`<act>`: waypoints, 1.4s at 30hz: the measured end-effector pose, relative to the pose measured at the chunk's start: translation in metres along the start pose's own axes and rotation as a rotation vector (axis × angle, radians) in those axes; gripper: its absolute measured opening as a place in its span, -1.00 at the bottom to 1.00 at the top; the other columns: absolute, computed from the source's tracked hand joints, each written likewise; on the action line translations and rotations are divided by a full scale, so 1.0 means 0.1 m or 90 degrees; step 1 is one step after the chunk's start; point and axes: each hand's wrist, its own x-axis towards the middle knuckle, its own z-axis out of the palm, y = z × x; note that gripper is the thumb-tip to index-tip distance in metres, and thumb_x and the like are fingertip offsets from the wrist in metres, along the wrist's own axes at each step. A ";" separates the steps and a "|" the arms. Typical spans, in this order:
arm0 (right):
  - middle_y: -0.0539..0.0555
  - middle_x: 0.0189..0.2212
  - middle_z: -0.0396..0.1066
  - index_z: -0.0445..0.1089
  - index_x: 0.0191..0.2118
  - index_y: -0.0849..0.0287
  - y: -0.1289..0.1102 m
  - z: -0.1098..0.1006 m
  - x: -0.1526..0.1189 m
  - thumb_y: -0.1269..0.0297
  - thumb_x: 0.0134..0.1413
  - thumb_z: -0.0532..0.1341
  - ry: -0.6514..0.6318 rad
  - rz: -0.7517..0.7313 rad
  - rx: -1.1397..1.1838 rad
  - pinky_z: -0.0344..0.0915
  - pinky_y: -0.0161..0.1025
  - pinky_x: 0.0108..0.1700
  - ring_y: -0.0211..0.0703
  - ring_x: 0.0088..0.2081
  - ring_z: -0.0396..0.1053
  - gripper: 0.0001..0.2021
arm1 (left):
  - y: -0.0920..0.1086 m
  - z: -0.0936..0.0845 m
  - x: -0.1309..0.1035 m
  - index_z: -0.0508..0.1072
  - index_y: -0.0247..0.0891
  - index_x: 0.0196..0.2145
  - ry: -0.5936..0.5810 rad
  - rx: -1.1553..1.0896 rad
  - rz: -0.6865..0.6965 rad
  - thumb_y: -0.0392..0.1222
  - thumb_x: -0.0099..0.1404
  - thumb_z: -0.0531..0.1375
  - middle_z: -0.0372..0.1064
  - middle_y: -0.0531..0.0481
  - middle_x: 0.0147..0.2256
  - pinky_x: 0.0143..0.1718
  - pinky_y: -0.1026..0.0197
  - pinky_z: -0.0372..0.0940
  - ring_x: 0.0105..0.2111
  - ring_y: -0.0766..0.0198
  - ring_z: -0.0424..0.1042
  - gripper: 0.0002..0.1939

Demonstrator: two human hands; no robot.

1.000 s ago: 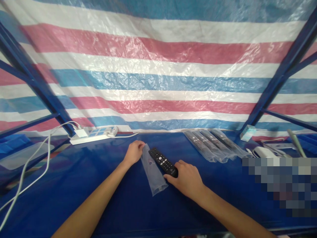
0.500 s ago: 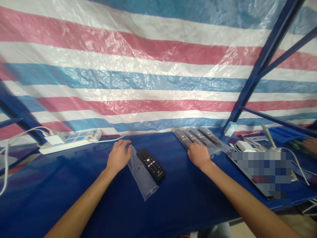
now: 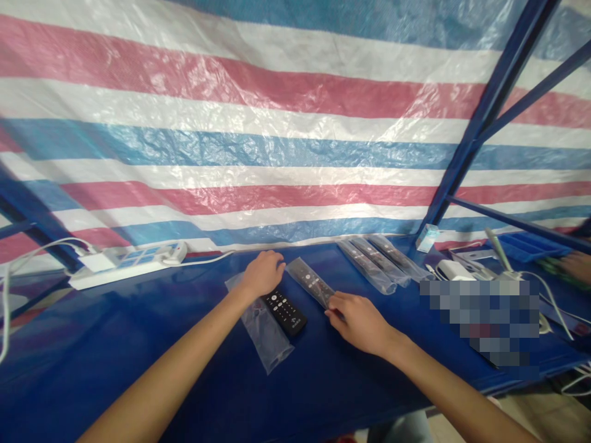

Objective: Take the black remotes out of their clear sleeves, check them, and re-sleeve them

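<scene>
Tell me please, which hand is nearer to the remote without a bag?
Left. The left hand hides the far end of the bare remote; the right hand is across a gap to its right, holding the near end of a bagged remote.

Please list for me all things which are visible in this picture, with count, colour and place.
Bare remote: one, black, table centre
Empty bag: one, clear, beside it
Bagged remote: one, dark, at the right hand
Bagged row: three remotes, dark, table's back right
Power strip: one, white, back left, with white cables
Small box: one, pale blue-white, by right post
Tray: one, blue, far right
Pixelated area: contents unclear, right
Table: one, blue, below
Sheet: striped red, white, blue, behind
Frame posts: blue, both sides
Co-worker's hand: one, right edge
Own hands: left, right
</scene>
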 end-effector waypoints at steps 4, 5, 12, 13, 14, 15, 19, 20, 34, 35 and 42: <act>0.01 -0.42 0.35 0.30 -0.42 0.13 0.14 0.06 -0.14 0.19 0.25 0.00 0.119 0.010 0.113 0.14 -0.34 -0.37 -0.27 -0.43 0.30 -0.73 | 0.05 0.13 0.33 0.55 -0.29 -0.27 -0.073 -0.020 -0.040 -0.17 0.25 0.10 0.49 -0.18 -0.16 -0.04 0.15 0.28 -0.08 0.05 0.43 -0.75; 0.00 -0.44 0.33 0.28 -0.44 0.13 0.18 0.07 -0.17 0.17 0.26 -0.01 0.139 0.020 0.130 0.14 -0.33 -0.38 -0.27 -0.44 0.29 -0.72 | 0.04 0.16 0.39 0.56 -0.28 -0.31 -0.084 -0.032 -0.047 -0.17 0.24 0.11 0.51 -0.16 -0.20 -0.08 0.18 0.29 -0.12 0.08 0.46 -0.76; 0.01 -0.50 0.30 0.25 -0.48 0.11 0.33 0.16 -0.24 0.12 0.27 -0.05 0.184 0.063 0.191 0.17 -0.29 -0.36 -0.23 -0.45 0.26 -0.66 | 0.03 0.27 0.54 0.57 -0.25 -0.45 -0.093 -0.119 -0.047 -0.21 0.16 0.17 0.55 -0.06 -0.35 -0.28 0.29 0.32 -0.30 0.17 0.51 -0.83; 0.01 -0.50 0.30 0.25 -0.48 0.11 0.33 0.17 -0.24 0.12 0.27 -0.05 0.180 0.063 0.193 0.17 -0.29 -0.36 -0.23 -0.46 0.26 -0.65 | 0.03 0.28 0.54 0.57 -0.26 -0.47 -0.090 -0.123 -0.046 -0.24 0.15 0.17 0.54 -0.05 -0.38 -0.29 0.28 0.31 -0.32 0.17 0.50 -0.83; 0.01 -0.50 0.30 0.25 -0.49 0.11 0.33 0.18 -0.24 0.12 0.27 -0.05 0.177 0.062 0.194 0.17 -0.29 -0.37 -0.23 -0.46 0.26 -0.65 | 0.03 0.28 0.53 0.56 -0.26 -0.48 -0.086 -0.125 -0.044 -0.27 0.14 0.16 0.54 -0.06 -0.40 -0.29 0.28 0.31 -0.33 0.17 0.50 -0.84; 0.01 -0.50 0.30 0.26 -0.49 0.11 0.33 0.18 -0.23 0.12 0.27 -0.04 0.175 0.061 0.196 0.17 -0.30 -0.37 -0.24 -0.46 0.27 -0.66 | 0.03 0.29 0.53 0.55 -0.27 -0.48 -0.080 -0.125 -0.041 -0.32 0.13 0.15 0.53 -0.06 -0.40 -0.28 0.28 0.31 -0.32 0.17 0.49 -0.83; 0.00 -0.50 0.30 0.27 -0.48 0.11 0.35 0.20 -0.24 0.13 0.28 -0.06 0.172 0.064 0.205 0.16 -0.30 -0.36 -0.24 -0.45 0.27 -0.65 | 0.02 0.30 0.49 0.52 -0.33 -0.36 -0.047 -0.113 -0.035 -0.45 0.10 0.09 0.52 -0.14 -0.32 -0.21 0.25 0.29 -0.23 0.14 0.47 -0.77; 0.00 -0.51 0.30 0.27 -0.48 0.11 0.36 0.20 -0.24 0.13 0.28 -0.07 0.171 0.066 0.205 0.16 -0.30 -0.36 -0.24 -0.46 0.26 -0.64 | 0.01 0.31 0.49 0.51 -0.35 -0.32 -0.040 -0.111 -0.039 -0.46 0.11 0.08 0.51 -0.17 -0.29 -0.20 0.24 0.29 -0.21 0.13 0.47 -0.76; -0.01 -0.53 0.28 0.26 -0.49 0.11 0.36 0.22 -0.25 0.14 0.29 -0.06 0.182 0.058 0.197 0.17 -0.30 -0.37 -0.25 -0.48 0.25 -0.64 | 0.12 0.19 0.44 0.50 -0.29 -0.39 -0.016 -0.087 -0.068 -0.38 0.21 0.09 0.51 -0.11 -0.32 -0.21 0.23 0.29 -0.24 0.15 0.47 -0.82; 0.00 -0.53 0.28 0.26 -0.50 0.11 0.36 0.22 -0.25 0.13 0.28 -0.06 0.184 0.060 0.197 0.18 -0.29 -0.38 -0.25 -0.48 0.25 -0.64 | 0.14 0.15 0.42 0.49 -0.30 -0.31 0.007 -0.077 -0.066 -0.39 0.23 0.05 0.50 -0.14 -0.29 -0.18 0.20 0.28 -0.21 0.12 0.46 -0.79; 0.00 -0.54 0.27 0.20 -0.53 0.10 0.37 0.19 -0.27 0.07 0.27 -0.06 0.218 0.072 0.228 0.18 -0.28 -0.39 -0.24 -0.50 0.23 -0.61 | 0.32 -0.26 0.25 0.39 -0.28 -0.14 0.162 0.023 0.018 -0.30 0.35 -0.07 0.43 -0.18 -0.22 -0.17 0.11 0.25 -0.15 0.04 0.40 -0.73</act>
